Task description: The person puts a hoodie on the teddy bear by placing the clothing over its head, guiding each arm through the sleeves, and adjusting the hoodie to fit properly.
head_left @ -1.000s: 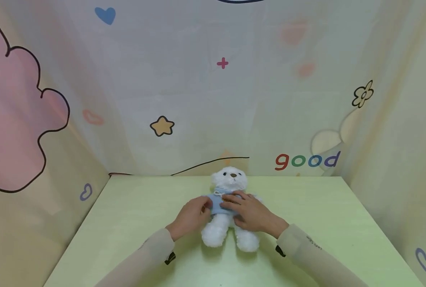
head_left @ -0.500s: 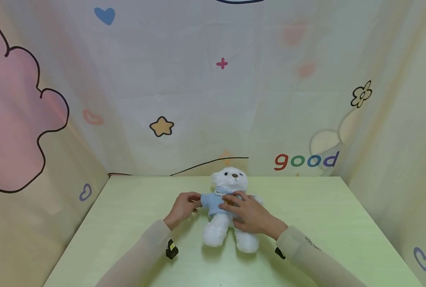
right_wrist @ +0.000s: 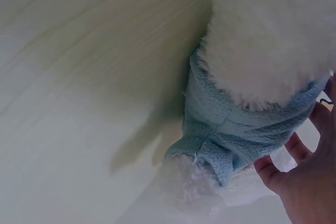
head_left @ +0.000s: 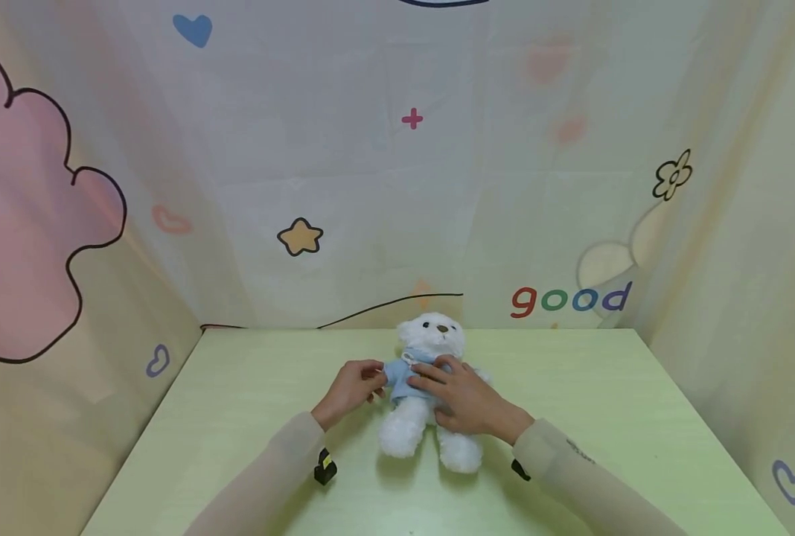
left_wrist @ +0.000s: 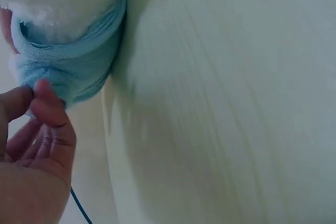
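A white plush teddy bear [head_left: 400, 428] in a light blue shirt [head_left: 407, 387] lies face up on the table, its head by the back wall and its legs toward me. At the shirt sleeve on the bear's left-hand side in the head view, my left hand [head_left: 350, 388] pinches the cloth. Thumb and index finger [left_wrist: 48, 95] meet at the blue fabric in the left wrist view. My right hand [head_left: 467, 398] rests spread over the bear's chest and covers much of the shirt front. Its fingertips [right_wrist: 270, 174] touch the shirt in the right wrist view.
The pale green table [head_left: 257, 447] extends around the bear. Patterned cloth walls [head_left: 344, 149] rise at the back and both sides. A small black device [head_left: 326, 467] sits under the left cuff. A thin dark cable [left_wrist: 80, 205] crosses the lower left wrist view.
My left hand moved from the bear's side out to the sleeve, drew it outward, then shifted slightly back in. The bear's head tilted a little to the right. My right hand stays on the chest.
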`<action>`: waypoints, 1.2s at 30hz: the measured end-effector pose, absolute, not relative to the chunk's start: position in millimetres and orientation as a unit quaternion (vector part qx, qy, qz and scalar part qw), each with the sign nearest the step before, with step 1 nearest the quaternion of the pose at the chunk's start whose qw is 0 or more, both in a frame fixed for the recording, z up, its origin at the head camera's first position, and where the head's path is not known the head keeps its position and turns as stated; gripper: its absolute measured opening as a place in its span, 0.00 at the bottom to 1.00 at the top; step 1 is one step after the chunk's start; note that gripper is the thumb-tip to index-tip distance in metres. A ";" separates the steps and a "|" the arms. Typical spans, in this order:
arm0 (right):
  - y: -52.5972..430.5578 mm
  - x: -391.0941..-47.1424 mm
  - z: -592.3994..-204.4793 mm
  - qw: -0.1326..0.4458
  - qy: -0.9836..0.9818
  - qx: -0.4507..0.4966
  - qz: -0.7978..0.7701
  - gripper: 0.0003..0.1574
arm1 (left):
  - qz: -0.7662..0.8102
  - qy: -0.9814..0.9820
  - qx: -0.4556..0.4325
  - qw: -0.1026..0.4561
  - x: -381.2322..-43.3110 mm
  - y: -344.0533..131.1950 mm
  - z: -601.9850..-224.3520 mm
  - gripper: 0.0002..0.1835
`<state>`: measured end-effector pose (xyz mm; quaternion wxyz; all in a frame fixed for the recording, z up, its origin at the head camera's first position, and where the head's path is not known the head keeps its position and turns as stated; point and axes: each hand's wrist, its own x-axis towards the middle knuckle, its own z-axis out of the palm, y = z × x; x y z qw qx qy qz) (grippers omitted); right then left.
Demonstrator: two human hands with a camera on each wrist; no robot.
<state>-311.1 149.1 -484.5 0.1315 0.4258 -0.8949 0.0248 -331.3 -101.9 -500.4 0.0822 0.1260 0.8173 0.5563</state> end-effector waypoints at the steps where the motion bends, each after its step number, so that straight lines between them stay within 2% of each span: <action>1: 147.5 -311.9 -484.5 0.131 -0.896 0.424 0.020 0.40 | 0.549 0.823 0.126 0.078 -334.2 -101.7 -503.3 0.15; 6: 138.1 -313.2 -485.0 0.136 -0.899 0.416 -0.008 0.39 | 0.488 0.861 0.138 0.043 -340.4 -103.1 -509.4 0.09; 11: 135.6 -312.2 -485.4 0.131 -0.904 0.406 -0.017 0.35 | 0.446 0.881 0.155 0.025 -345.6 -106.0 -511.5 0.10; 16: 136.0 -311.4 -484.0 0.121 -0.906 0.405 -0.003 0.33 | 0.439 0.883 0.157 0.046 -349.4 -109.4 -509.9 0.17; 23: 137.5 -311.4 -482.9 0.127 -0.906 0.404 0.002 0.33 | 0.476 0.854 0.179 0.110 -347.6 -115.1 -507.3 0.18; 26: 137.9 -312.7 -483.1 0.126 -0.909 0.396 -0.008 0.33 | 0.472 0.855 0.191 0.102 -347.9 -112.3 -507.9 0.18; 31: 136.6 -313.8 -484.6 0.125 -0.909 0.398 -0.005 0.33 | 0.446 0.869 0.202 0.070 -347.4 -104.3 -508.5 0.12; 36: 134.7 -313.3 -488.2 0.136 -0.902 0.410 -0.004 0.32 | 0.400 0.886 0.224 0.072 -345.6 -101.4 -508.3 0.07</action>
